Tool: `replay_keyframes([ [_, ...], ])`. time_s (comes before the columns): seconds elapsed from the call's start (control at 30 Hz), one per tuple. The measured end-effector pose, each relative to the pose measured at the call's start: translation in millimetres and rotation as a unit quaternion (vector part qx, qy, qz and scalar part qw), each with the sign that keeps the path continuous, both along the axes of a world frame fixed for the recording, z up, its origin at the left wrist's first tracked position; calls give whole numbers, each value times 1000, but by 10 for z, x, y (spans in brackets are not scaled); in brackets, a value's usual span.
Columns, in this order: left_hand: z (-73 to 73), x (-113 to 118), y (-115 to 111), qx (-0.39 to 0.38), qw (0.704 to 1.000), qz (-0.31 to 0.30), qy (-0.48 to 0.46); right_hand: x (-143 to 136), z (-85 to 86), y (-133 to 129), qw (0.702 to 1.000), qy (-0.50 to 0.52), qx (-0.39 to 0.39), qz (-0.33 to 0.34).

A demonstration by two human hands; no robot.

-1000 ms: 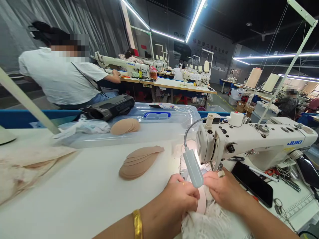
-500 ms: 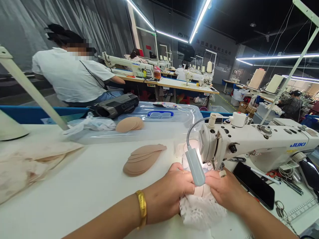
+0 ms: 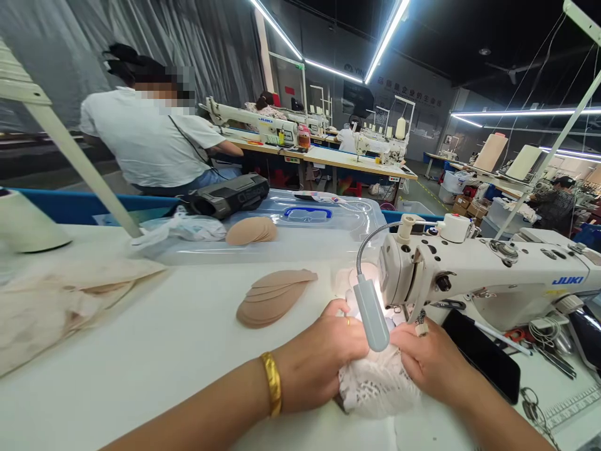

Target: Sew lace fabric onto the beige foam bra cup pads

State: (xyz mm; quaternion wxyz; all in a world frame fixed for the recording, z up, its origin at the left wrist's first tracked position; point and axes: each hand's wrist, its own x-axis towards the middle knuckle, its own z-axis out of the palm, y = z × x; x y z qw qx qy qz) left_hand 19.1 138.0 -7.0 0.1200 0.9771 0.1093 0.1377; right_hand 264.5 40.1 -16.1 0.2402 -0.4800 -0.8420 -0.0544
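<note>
My left hand (image 3: 323, 351), its fingers bent and pressed together, grips the left side of a white lace fabric (image 3: 375, 385). My right hand (image 3: 429, 354) pinches the fabric's right side. The fabric lies below the head of a white sewing machine (image 3: 474, 263). A grey lamp (image 3: 372, 316) on a bent metal neck hangs between my hands and hides some fingertips and the needle area. To the left, a fanned stack of beige oval pads (image 3: 272, 300) rests on the white table (image 3: 178, 357).
A clear plastic box (image 3: 201, 250) behind bears more beige pads (image 3: 251, 231) and a black device (image 3: 230, 195). Right of my right hand lie a black phone (image 3: 483, 357), scissors and a ruler (image 3: 570, 407). Beige cloth (image 3: 61, 300) is at left. A person (image 3: 150, 138) sits beyond.
The view has shifted slightly, moving most of the scene a little to the right. Both hands stay on the fabric, whose lace edge has changed its folds.
</note>
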Motion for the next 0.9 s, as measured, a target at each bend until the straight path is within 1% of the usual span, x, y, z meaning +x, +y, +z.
replay_keyframes([
  [0.1, -38, 13, 55, -11, 1000, 8, -15, -5, 47, -6, 999, 8, 29, -20],
  [0.2, -17, 20, 90, -18, 1000, 8, -20, -4, 82, 8, 998, 27, 46, -25],
  [0.37, 19, 15, 103, -15, 1000, 19, -7, -11, 86, 41, 995, 92, 29, -25],
  [0.47, 8, 13, 91, -6, 1000, 21, -1, -10, 46, 49, 995, 92, 24, -21],
  [0.6, -8, -2, 81, -1, 1000, 27, 11, 2, -2, 38, 995, 86, 44, -16],
  [0.7, 30, -51, 48, -19, 999, 31, 23, 12, 8, 1, 996, 70, 45, -17],
  [0.77, 81, -90, -5, -35, 998, 42, 20, 11, 31, -33, 997, 59, 39, -1],
  [0.8, 109, -104, -41, -35, 998, 56, 17, 6, 42, -48, 998, 57, 31, 18],
  [0.9, 161, -95, -164, 9, 991, 130, 31, -32, 49, -63, 995, 49, -11, 89],
])
